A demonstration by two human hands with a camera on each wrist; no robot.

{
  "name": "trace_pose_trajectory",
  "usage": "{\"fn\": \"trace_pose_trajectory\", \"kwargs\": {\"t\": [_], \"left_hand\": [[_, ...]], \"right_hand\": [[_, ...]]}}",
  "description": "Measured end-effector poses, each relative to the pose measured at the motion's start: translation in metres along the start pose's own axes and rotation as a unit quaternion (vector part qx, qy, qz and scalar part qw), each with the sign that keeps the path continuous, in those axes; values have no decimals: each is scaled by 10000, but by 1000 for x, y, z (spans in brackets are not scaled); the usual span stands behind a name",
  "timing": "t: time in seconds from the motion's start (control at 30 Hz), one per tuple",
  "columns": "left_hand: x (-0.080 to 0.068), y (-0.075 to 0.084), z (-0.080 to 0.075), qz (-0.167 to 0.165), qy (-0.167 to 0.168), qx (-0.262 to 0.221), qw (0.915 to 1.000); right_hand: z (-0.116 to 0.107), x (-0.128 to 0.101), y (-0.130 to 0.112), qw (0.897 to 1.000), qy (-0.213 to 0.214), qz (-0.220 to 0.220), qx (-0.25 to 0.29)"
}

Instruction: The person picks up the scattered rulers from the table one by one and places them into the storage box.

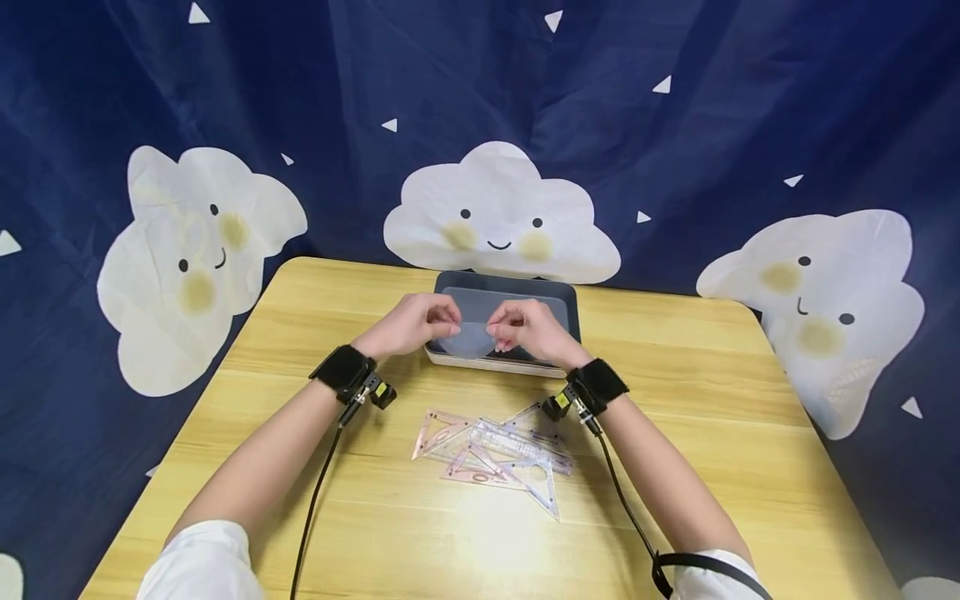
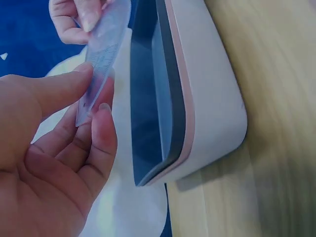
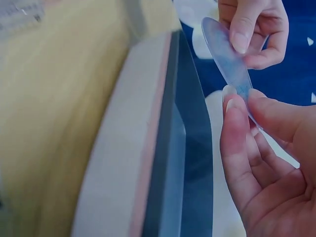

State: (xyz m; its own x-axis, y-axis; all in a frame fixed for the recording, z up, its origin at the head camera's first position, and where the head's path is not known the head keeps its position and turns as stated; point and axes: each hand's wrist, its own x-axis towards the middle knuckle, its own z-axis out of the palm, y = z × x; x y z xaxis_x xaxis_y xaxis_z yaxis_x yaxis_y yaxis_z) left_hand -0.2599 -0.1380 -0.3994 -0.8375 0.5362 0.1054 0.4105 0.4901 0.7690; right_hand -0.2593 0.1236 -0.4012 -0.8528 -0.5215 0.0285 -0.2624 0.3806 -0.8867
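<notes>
Between both hands, over the open box, is a clear plastic protractor (image 1: 472, 342) with its curved edge hanging down. My left hand (image 1: 411, 325) pinches one end of it between thumb and fingers, and my right hand (image 1: 536, 329) pinches the other. Fine scale marks show on the protractor (image 2: 104, 57) in the left wrist view. In the right wrist view, the protractor (image 3: 224, 52) is seen nearly edge-on. Below the hands stands the box (image 1: 517, 286), dark grey inside, with a white outer wall and a pink band. Part of its inside is hidden by the hands.
Nearer to me lies an overlapping pile of clear rulers (image 1: 517, 442) and set squares, among them a pink set square (image 1: 429, 433). The wooden table (image 1: 675, 392) meets a dark blue curtain (image 1: 337, 192) with white clouds behind it. Cables (image 1: 313, 500) run along both forearms.
</notes>
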Motion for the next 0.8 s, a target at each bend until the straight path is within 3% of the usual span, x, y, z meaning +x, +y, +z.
{"fn": "trace_pose_trajectory", "kwargs": {"t": [0.27, 0.4, 0.57, 0.67, 0.8], "left_hand": [[26, -18, -2, -4, -1, 203, 9998], [35, -27, 2, 121, -104, 818, 9965], [38, -35, 8, 306, -359, 1952, 9796], [38, -40, 11, 239, -456, 2318, 9714], [38, -46, 12, 114, -532, 2379, 9698]], "right_hand": [[-7, 23, 15, 9999, 8, 143, 91], [-1, 31, 27, 9992, 58, 357, 184], [9, 35, 41, 9981, -41, 594, 146], [14, 35, 45, 9980, -94, 620, -89], [18, 36, 44, 9951, -48, 472, -862]]}}
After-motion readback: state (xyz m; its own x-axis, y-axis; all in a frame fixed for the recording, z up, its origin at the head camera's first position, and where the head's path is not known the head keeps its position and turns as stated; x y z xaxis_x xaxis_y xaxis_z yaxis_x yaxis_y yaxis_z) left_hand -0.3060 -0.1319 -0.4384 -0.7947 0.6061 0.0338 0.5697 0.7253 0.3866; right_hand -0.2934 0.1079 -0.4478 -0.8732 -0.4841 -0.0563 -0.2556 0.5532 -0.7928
